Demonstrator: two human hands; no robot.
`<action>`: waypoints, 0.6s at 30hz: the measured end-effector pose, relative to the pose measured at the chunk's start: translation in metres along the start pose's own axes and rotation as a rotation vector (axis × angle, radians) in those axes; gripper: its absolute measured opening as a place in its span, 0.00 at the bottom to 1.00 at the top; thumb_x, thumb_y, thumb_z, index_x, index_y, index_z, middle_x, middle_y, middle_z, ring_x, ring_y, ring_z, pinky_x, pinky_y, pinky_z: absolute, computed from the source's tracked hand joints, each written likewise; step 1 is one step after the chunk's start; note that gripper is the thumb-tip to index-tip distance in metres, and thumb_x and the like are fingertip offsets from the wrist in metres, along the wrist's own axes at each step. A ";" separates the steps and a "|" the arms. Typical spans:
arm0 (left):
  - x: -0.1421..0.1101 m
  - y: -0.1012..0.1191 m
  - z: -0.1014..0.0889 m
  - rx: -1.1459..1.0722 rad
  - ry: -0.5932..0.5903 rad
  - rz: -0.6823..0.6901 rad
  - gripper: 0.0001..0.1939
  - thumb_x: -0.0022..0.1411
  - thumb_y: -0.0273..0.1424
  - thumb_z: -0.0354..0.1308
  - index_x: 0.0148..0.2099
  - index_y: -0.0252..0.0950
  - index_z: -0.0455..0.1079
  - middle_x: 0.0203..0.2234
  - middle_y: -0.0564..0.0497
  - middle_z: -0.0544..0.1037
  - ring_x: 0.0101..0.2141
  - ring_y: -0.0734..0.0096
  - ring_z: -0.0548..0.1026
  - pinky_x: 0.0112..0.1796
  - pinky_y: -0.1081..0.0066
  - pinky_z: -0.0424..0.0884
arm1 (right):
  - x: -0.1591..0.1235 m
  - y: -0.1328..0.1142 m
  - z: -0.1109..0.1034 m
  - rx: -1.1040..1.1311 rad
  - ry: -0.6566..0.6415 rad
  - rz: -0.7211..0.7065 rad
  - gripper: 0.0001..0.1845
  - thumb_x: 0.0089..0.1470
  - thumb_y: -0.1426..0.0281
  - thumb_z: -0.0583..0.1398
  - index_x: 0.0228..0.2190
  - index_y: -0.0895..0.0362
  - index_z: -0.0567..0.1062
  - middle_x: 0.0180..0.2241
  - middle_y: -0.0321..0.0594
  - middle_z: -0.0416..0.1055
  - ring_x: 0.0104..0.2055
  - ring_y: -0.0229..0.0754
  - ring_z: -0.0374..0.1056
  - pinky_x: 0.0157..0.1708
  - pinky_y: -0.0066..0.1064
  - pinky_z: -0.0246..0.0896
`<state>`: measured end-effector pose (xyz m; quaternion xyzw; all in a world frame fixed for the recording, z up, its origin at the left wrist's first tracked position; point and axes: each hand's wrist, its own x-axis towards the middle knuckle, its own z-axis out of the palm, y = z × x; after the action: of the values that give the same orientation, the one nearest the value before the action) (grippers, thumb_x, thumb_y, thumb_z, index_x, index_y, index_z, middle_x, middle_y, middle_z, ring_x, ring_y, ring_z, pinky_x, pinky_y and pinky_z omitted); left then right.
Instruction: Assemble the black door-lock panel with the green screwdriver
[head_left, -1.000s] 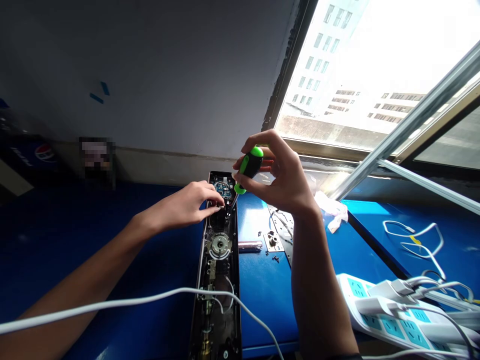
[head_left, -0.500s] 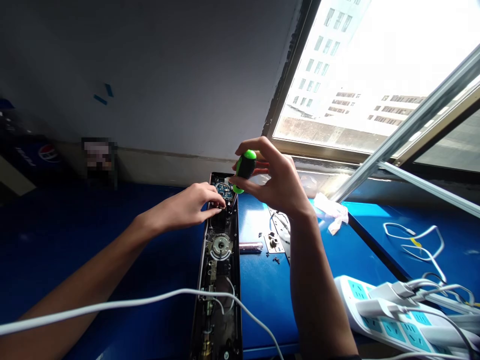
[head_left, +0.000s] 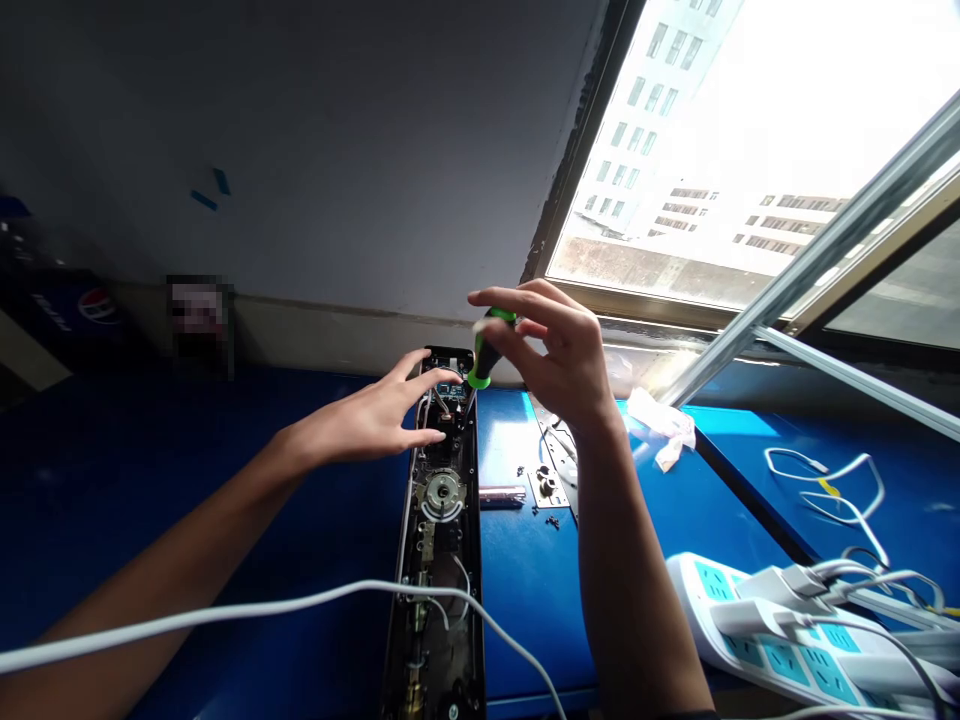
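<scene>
The right hand [head_left: 568, 352] loosely grips a green-and-black screwdriver [head_left: 486, 366] between a blurred thumb and curled fingers, its forefinger stretched out; the handle leans slightly, probably so the shaft can get down beside the casing's right wall, where the tip is lost in shadow. The left hand [head_left: 379, 415] is spread and holds nothing, perhaps to steady things; whether its fingertips touch cannot be told. Under both hands lies the open casing [head_left: 463, 650], long, narrow and black, end-on to the person, which likely lets each hand reach in from its own side. It shows a blue circuit board [head_left: 450, 390], thin wires and a round metal disc [head_left: 443, 492]. Small screws [head_left: 553, 521] rest on the blue table [head_left: 517, 570].
</scene>
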<state>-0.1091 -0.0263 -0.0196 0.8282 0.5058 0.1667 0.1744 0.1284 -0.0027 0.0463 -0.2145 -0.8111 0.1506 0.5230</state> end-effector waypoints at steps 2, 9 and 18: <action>0.001 0.001 0.002 -0.009 -0.019 0.021 0.38 0.63 0.50 0.63 0.72 0.55 0.57 0.77 0.49 0.38 0.69 0.41 0.61 0.65 0.51 0.64 | -0.001 0.000 -0.001 0.029 -0.046 0.023 0.16 0.67 0.64 0.59 0.52 0.46 0.81 0.45 0.39 0.78 0.44 0.42 0.75 0.44 0.39 0.76; 0.002 0.003 0.005 -0.031 -0.037 0.065 0.32 0.64 0.48 0.64 0.68 0.52 0.66 0.77 0.52 0.43 0.70 0.42 0.60 0.66 0.52 0.63 | -0.001 0.003 -0.004 0.159 -0.052 -0.001 0.16 0.57 0.68 0.69 0.48 0.48 0.83 0.44 0.38 0.78 0.45 0.42 0.76 0.43 0.37 0.77; 0.006 0.000 0.007 -0.034 -0.035 0.028 0.34 0.62 0.48 0.65 0.68 0.50 0.67 0.77 0.49 0.39 0.72 0.40 0.54 0.68 0.51 0.59 | 0.000 0.005 -0.004 0.166 -0.068 0.055 0.18 0.60 0.65 0.66 0.52 0.47 0.81 0.47 0.38 0.79 0.49 0.45 0.77 0.48 0.42 0.78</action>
<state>-0.1035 -0.0218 -0.0250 0.8351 0.4880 0.1631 0.1947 0.1326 0.0016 0.0452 -0.1874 -0.8068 0.2389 0.5068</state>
